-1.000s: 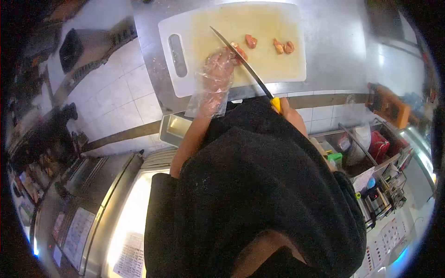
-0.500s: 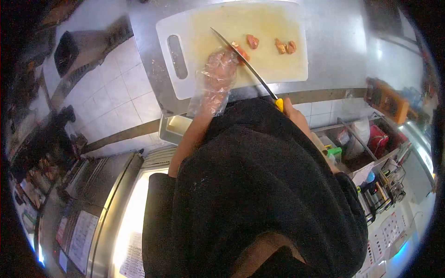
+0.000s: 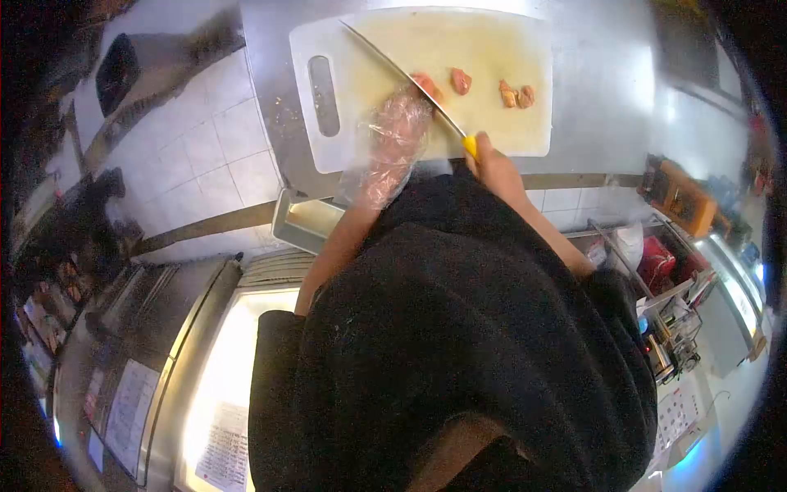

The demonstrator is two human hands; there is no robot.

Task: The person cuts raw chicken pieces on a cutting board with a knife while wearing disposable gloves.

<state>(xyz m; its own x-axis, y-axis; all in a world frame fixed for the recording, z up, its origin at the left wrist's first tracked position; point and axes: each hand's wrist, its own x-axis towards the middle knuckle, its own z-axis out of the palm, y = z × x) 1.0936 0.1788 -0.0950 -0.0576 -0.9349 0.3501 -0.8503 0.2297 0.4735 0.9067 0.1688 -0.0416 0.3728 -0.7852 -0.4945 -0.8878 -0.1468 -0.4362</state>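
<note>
Moved: right hand (image 3: 496, 168) and knife (image 3: 390, 58) have slid forward and leftward; the handle, off the board half a second ago, now sits over its near edge, and the tip reaches closer to the far left corner.
Right grip: bare fingers closed round the yellow handle (image 3: 470, 148).
Blade: runs slantwise over the board, from handle up to tip, crossing the meat (image 3: 429, 84); how deep it has cut cannot be told.
Left grip: left hand (image 3: 402, 123), in a loose clear glove (image 3: 381, 184), has its fingers bunched against the meat; the plastic blurs them, so I cannot tell how tightly they hold it.
Meat: on the board, left of centre, at the left fingertips and partly hidden by blade and hand.
Loose pieces: one chunk (image 3: 461, 80) lies just right of the meat; two more, a left one (image 3: 508, 93) and a right one (image 3: 526, 96), sit close together farther right.
Board: white (image 3: 318, 152), stained yellow, with a slot (image 3: 324, 94) at its left end.
Counter: bare steel (image 3: 602, 90) under the board.
</note>
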